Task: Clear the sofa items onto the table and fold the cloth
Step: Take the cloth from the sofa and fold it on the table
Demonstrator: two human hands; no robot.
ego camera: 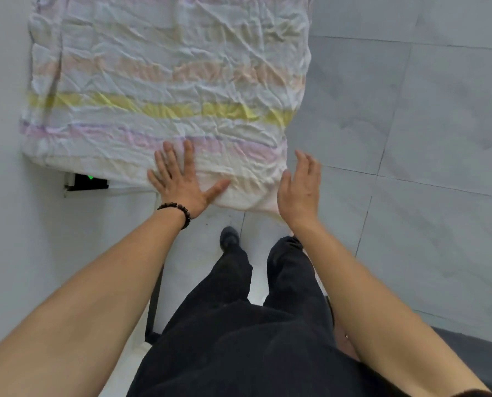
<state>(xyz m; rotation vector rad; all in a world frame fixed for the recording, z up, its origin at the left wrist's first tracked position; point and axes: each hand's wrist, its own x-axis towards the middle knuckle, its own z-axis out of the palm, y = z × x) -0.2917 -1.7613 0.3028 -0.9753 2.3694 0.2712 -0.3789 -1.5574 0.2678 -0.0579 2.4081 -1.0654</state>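
Note:
A wrinkled white cloth (164, 81) with pale orange, yellow and pink-purple stripes lies spread flat over a raised surface in the upper middle of the head view. My left hand (179, 179) presses flat on the cloth's near edge, fingers spread, a dark bead bracelet on the wrist. My right hand (299, 187) hovers just past the cloth's near right corner, fingers apart and slightly curled, holding nothing. The surface under the cloth is almost wholly covered.
A dark device with a green light (87, 181) sticks out below the cloth's near left edge. Grey floor tiles (411, 138) stretch to the right. My legs in dark trousers and a dark shoe (229, 237) stand below. A dark cushion edge (468, 345) shows at bottom right.

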